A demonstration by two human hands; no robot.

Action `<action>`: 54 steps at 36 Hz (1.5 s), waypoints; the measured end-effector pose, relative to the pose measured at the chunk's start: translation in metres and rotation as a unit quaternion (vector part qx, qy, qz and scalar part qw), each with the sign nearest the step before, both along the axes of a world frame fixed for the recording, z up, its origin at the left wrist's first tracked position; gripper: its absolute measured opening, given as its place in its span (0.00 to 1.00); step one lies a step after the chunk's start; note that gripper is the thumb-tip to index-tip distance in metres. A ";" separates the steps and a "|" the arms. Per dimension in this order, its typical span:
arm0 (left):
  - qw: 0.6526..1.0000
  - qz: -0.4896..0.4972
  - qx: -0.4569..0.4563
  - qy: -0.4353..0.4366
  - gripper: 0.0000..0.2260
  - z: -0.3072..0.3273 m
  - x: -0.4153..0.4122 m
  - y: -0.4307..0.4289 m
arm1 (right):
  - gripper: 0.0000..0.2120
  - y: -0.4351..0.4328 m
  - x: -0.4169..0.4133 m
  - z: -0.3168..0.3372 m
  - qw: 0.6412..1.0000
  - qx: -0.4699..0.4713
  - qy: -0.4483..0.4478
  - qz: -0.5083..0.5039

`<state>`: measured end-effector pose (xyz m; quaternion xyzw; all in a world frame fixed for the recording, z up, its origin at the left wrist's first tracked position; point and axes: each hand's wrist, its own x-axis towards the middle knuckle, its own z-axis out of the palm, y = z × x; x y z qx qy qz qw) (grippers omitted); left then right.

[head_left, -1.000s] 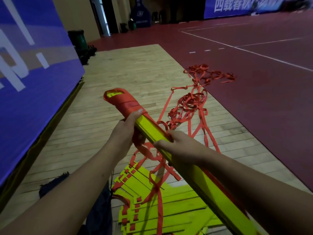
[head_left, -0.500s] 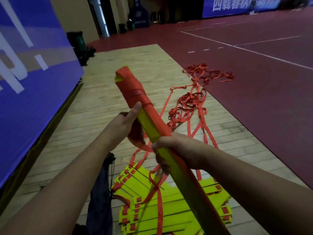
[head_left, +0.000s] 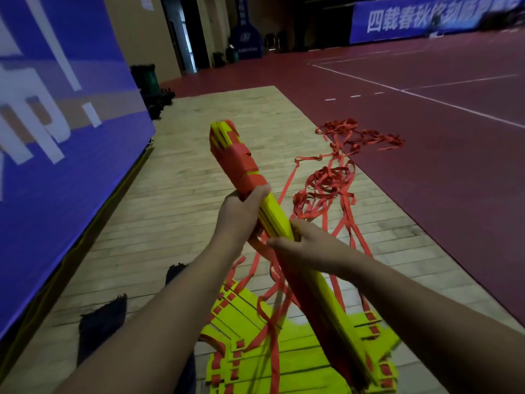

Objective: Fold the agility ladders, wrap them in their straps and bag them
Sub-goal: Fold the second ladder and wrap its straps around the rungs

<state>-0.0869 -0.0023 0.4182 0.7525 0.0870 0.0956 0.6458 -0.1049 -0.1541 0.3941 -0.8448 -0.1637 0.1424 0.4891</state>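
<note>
Over the last second the bundle (head_left: 274, 214) of folded yellow rungs has swung up: its far end, which lay low and leaned left, now points up and away from the person, with the rung edges showing at the tip. The red wrap (head_left: 241, 166) covers only that far end; the rest of the bundle is bare yellow down to the near end at the lower right. The left hand (head_left: 238, 217) has slid up to the lower edge of the wrap, and its fingers are curled round the bundle and a length of strap there. The right hand (head_left: 309, 245) grips the bundle at its middle, fingers closed about it, much as before. The loose strap (head_left: 326, 183) runs from the hands down to a tangle on the floor to the right, so a good deal is left to wind. The turn of the bundle looks like one more lap of strap being laid on, so the wrapping is under way but far from finished. A second ladder (head_left: 255, 351) lies fanned out on the floor below the arms, not yet wrapped, and a dark cloth (head_left: 102, 328), likely the bag, lies to its left, with nothing in it that can be seen.
</note>
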 end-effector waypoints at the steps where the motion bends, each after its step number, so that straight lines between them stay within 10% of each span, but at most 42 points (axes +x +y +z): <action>1: 1.000 -0.011 -0.017 -0.019 0.21 0.006 0.001 0.002 | 0.18 -0.006 0.001 0.005 1.000 0.028 0.012 0.004; 8: 0.971 -0.141 -0.171 -0.084 0.10 0.021 -0.001 0.002 | 0.23 -0.027 0.003 0.010 0.952 0.189 0.220 0.102; 13: 0.980 -0.135 -0.143 -0.031 0.20 -0.001 0.004 0.009 | 0.14 -0.022 -0.003 0.004 0.902 0.222 0.322 0.183; 20: 0.981 -0.133 0.086 0.110 0.29 -0.005 0.014 0.024 | 0.11 -0.021 -0.001 0.003 0.973 0.153 0.175 0.013; 30: 0.996 -0.031 -0.011 0.080 0.26 -0.019 0.014 0.017 | 0.10 -0.001 0.001 -0.011 0.999 -0.024 0.018 -0.015; 36: 0.985 -0.063 0.117 0.109 0.30 -0.016 0.013 0.022 | 0.11 0.006 0.000 -0.018 0.981 -0.151 -0.085 -0.083; 42: 0.991 -0.088 -0.053 0.090 0.20 -0.020 0.005 0.020 | 0.14 0.006 -0.007 -0.019 0.957 -0.229 -0.166 -0.065; 49: 0.973 -0.160 -0.158 -0.049 0.21 -0.007 -0.002 0.031 | 0.27 -0.016 -0.002 0.005 0.997 0.066 0.025 0.002; 54: 0.955 -0.211 -0.197 -0.070 0.13 -0.002 -0.006 0.028 | 0.29 -0.019 -0.009 0.005 0.926 0.195 0.299 0.121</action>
